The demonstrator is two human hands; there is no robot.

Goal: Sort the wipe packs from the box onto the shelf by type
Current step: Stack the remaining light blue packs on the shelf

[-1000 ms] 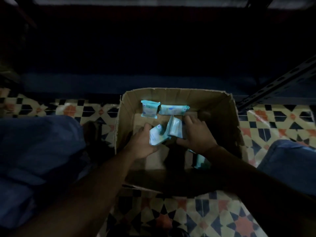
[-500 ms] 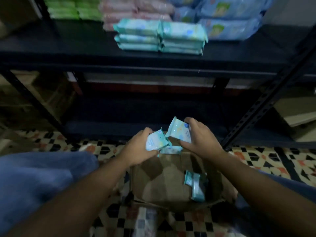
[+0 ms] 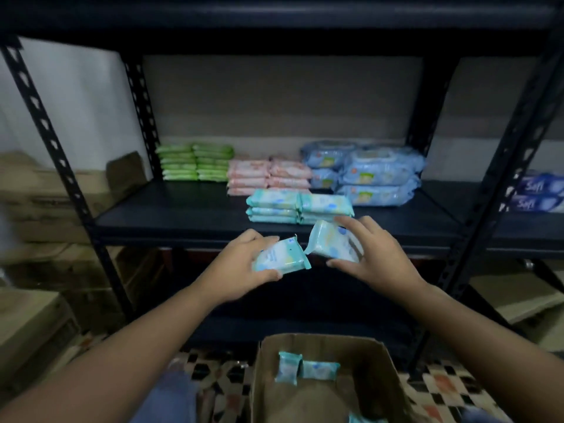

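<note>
Right, "Soft" on blue packs [image 3: 538, 192]

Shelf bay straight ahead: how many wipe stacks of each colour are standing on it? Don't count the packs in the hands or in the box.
Green stacks: 2
Pink stacks: 2
Light blue stacks: 2
Teal stacks: 2
Total: 8

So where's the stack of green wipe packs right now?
Head view: green wipe packs sit far left on the black metal shelf, against the back, beside the pink packs.
</note>
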